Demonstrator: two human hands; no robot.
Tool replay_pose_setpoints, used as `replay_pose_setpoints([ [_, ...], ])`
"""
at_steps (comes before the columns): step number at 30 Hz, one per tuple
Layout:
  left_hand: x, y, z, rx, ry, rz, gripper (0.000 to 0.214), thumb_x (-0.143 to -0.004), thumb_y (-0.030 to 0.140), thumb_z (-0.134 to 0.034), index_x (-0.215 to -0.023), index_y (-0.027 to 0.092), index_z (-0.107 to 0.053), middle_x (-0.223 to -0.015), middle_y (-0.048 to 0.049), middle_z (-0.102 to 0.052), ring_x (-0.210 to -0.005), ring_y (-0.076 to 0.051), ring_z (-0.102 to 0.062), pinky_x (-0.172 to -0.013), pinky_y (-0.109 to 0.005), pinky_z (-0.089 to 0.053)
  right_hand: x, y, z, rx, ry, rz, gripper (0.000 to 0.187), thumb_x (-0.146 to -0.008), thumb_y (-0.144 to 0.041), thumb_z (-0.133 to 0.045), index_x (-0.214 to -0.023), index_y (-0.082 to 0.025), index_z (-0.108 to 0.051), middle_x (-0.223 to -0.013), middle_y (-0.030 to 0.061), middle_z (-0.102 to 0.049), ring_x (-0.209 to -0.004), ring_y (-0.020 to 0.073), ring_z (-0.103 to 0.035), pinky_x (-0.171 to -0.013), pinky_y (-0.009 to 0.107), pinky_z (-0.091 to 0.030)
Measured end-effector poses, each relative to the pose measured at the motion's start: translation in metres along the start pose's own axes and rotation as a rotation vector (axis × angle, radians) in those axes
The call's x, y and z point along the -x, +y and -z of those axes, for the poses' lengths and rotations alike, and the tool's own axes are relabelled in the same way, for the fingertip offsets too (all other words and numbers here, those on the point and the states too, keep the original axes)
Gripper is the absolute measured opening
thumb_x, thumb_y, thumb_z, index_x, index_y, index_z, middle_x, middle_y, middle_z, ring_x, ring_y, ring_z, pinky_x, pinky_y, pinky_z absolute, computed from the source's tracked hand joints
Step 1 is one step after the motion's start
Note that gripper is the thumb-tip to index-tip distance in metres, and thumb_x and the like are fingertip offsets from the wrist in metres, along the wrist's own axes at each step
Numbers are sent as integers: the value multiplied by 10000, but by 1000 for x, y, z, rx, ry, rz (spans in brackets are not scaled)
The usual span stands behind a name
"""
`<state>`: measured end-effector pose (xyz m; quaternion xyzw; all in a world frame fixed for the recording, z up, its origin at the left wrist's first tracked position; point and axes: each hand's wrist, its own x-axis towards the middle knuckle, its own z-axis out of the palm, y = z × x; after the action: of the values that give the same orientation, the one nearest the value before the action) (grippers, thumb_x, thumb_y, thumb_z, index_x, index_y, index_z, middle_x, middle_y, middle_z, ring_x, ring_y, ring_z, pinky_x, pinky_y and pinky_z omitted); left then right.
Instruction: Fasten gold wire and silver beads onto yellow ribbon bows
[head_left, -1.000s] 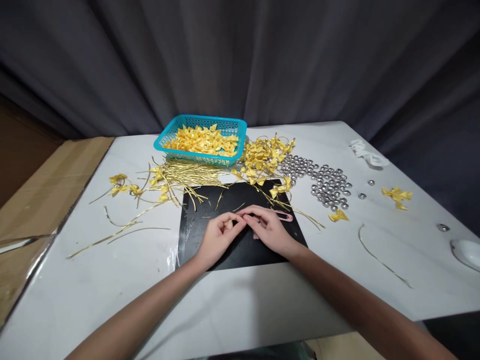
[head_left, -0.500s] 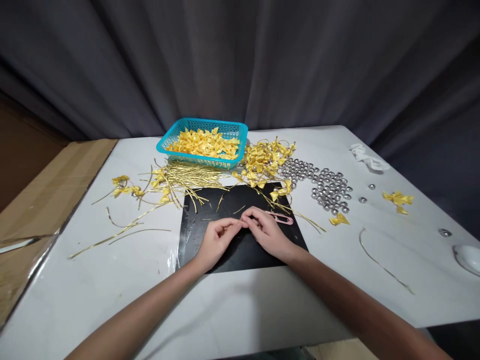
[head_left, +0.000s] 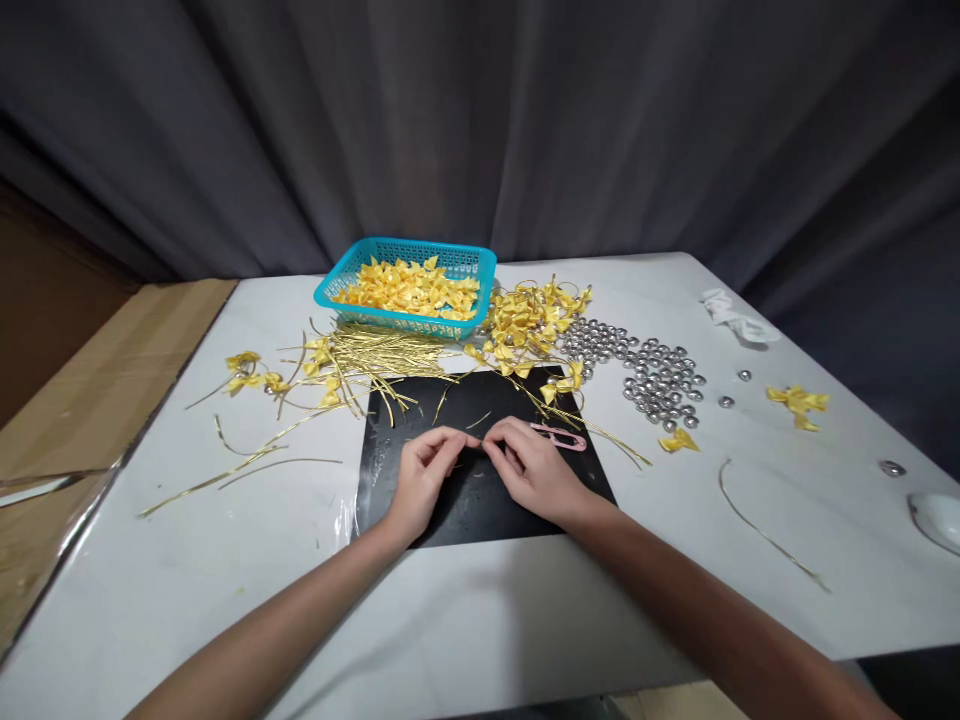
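My left hand [head_left: 426,478] and my right hand [head_left: 536,470] meet fingertip to fingertip over a black mat [head_left: 480,520]. Both are pinched closed, and whatever lies between the fingertips is too small to make out. A pink-handled tool [head_left: 561,438] lies by my right fingers, partly covered by that hand. Gold cords [head_left: 390,350] are heaped beyond the mat, some crossing its far edge. Beside them sits a pile of yellow ribbon bows [head_left: 529,315], several with cord attached.
Behind the cords stands a blue basket [head_left: 480,258] of yellow bows. Silver beads [head_left: 660,380] spread to the right, near a crumpled white piece [head_left: 739,318]. A single cord [head_left: 772,530] curves at right, and a white dish [head_left: 937,518] sits at the edge. Cardboard [head_left: 67,370] borders the left.
My left hand has drawn slightly left, and a small gap now shows between the two hands. My right hand stays almost in place.
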<state>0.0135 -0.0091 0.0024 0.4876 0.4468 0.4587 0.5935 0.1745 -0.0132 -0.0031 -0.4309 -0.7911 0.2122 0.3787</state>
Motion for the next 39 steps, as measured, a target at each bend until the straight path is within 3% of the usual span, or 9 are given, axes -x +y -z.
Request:
replay_pose_setpoints([
  [6, -3, 1, -5, -36, 16, 45, 250, -786, 406, -593, -802, 157, -577, -489, 81, -311, -462, -75, -239, -451, -211, -183, -1, -1, 3, 46, 90, 57, 119, -885, -108, -393, -820, -172, -469, -776, 58, -528, -732, 149, -526, -646, 253, -436],
  [10, -1, 5, -6, -112, -140, 42, 282, -807, 408, -560, -770, 137, -630, -600, 25, -477, -510, -81, -315, -475, -218, -224, -1, 1, 5, 75, 151, -29, 123, -900, -138, -394, -817, -176, -476, -785, 54, -531, -722, 145, -540, -637, 255, -436],
  [13, 0, 8, -5, -101, -216, 39, 298, -798, 417, -563, -788, 141, -673, -624, 10, -529, -501, -85, -325, -476, -224, -244, -1, 4, 4, 108, 84, -38, 124, -901, -152, -395, -825, -175, -491, -786, 56, -550, -718, 154, -553, -643, 267, -449],
  [16, 0, 8, -5, -51, -131, 18, 279, -788, 402, -578, -838, 157, -702, -641, 4, -576, -490, -85, -341, -480, -224, -271, 1, 6, 1, 115, 4, 2, 134, -904, -148, -380, -872, -169, -508, -818, 70, -576, -756, 164, -571, -672, 279, -467],
  [19, -1, 7, -4, -40, -49, -1, 252, -768, 372, -610, -856, 167, -727, -667, -12, -628, -520, -100, -415, -503, -225, -319, 2, 5, 0, 108, 16, 27, 133, -907, -157, -389, -896, -164, -521, -833, 77, -589, -775, 164, -581, -682, 278, -474],
  [24, 0, 7, -4, -35, -34, 12, 235, -726, 351, -652, -837, 168, -749, -737, -38, -699, -586, -135, -534, -548, -238, -398, 2, 2, 3, 107, 53, 88, 102, -885, -138, -429, -861, -159, -526, -781, 66, -595, -702, 146, -568, -625, 255, -467],
  [30, 1, 9, -5, -70, 34, 13, 166, -678, 301, -690, -768, 179, -760, -728, -46, -717, -567, -138, -547, -539, -237, -419, 3, 1, 3, 126, 35, 138, 105, -871, -124, -446, -820, -154, -533, -754, 57, -593, -640, 126, -550, -592, 240, -464],
  [34, -1, 6, -6, -72, 58, 34, 186, -643, 319, -717, -756, 176, -756, -668, -31, -683, -545, -111, -503, -527, -219, -392, 3, 1, 4, 161, 61, 149, 109, -877, -126, -432, -831, -161, -525, -766, 58, -597, -662, 129, -558, -602, 237, -470],
  [39, -2, 2, -7, -140, 21, 35, 251, -621, 358, -732, -723, 130, -735, -420, 57, -408, -440, -64, -295, -436, -202, -250, 3, 0, 4, 187, 75, 171, 112, -881, -129, -424, -835, -153, -524, -774, 71, -600, -729, 150, -574, -644, 260, -474],
])
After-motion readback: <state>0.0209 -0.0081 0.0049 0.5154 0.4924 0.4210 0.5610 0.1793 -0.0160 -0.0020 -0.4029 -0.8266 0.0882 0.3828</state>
